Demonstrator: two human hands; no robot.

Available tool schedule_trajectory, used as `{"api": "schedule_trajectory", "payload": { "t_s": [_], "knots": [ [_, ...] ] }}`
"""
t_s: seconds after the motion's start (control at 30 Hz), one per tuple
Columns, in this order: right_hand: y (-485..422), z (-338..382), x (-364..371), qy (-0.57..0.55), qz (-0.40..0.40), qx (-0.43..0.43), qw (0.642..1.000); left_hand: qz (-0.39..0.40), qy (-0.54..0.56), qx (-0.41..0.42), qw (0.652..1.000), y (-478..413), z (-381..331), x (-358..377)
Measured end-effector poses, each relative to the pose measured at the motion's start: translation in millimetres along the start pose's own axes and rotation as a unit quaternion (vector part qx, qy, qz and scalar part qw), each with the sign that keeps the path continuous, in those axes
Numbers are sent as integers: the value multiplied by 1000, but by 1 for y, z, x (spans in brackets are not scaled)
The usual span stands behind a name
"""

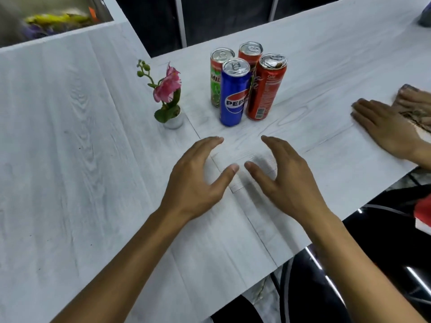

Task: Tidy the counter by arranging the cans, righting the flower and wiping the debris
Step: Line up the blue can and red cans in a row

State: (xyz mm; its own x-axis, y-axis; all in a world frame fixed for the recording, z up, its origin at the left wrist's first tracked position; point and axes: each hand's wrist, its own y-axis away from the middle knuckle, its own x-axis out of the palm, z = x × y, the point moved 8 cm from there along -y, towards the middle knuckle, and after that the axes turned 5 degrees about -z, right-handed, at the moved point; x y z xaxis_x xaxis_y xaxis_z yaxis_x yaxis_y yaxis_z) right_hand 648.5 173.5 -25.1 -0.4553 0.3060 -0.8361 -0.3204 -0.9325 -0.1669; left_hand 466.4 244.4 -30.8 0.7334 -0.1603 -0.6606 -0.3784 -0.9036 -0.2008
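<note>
My left grip and right grip are hovering released, holding nothing, over the table mid-frame. Four cans are standing clustered above them, the flower upright just left.

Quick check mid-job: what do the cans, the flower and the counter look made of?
Cans: likely aluminium, glossy printed sides, bare silvery tops with pull tabs. Flower: probably artificial, uniform pink petals, plastic-looking stem. Counter: seemingly white wood-grain laminate, matte, visible seams.
</note>
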Motion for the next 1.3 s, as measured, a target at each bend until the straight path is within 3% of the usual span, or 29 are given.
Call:
{"api": "schedule_trajectory", "payload": {
  "t_s": [0.3, 0.7, 1.3],
  "knots": [
    [-67, -44, -25, -103, -80, 59, 990, -132, 62, -68, 987, -62, -11, 10],
    [-129, -54, -9, -146, -61, 53, 986, -155, 70, -85, 982, -107, 6, 28],
    [-139, -45, -9, -171, -114, 41, 978, -157, 71, -91, 981, -116, 4, 25]
  ]
}}
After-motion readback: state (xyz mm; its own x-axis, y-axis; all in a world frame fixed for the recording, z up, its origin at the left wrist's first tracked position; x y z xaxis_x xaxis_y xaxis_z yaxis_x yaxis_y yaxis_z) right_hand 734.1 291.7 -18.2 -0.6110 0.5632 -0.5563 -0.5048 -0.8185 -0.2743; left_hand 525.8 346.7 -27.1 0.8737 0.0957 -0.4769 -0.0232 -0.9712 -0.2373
